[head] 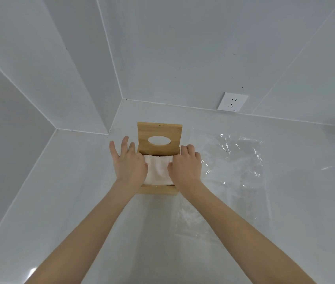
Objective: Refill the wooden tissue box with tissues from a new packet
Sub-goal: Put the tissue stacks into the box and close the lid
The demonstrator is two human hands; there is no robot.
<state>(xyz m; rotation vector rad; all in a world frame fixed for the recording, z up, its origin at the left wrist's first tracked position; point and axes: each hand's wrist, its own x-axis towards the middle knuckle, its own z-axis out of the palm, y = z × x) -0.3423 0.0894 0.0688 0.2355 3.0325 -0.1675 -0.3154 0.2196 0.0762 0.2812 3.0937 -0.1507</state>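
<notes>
Wooden tissue box (pixel 158 190) lid up, left hand (pixel 128 163) flat, right hand (pixel 185 163) curled, pressing tissues (pixel 157 171)

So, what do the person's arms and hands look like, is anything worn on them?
Both forearms are bare up to the frame edge, with no sleeves in view. The left hand and the right hand have no gloves, rings, watch or bracelet visible. Nails look short and unpainted.

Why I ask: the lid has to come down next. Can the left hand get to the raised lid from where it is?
Probably yes. The left hand rests at the left side of the box, fingers spread, and the lid stands upright just beyond its fingertips with nothing between them. The tissues lie lower, out of the way.
</notes>
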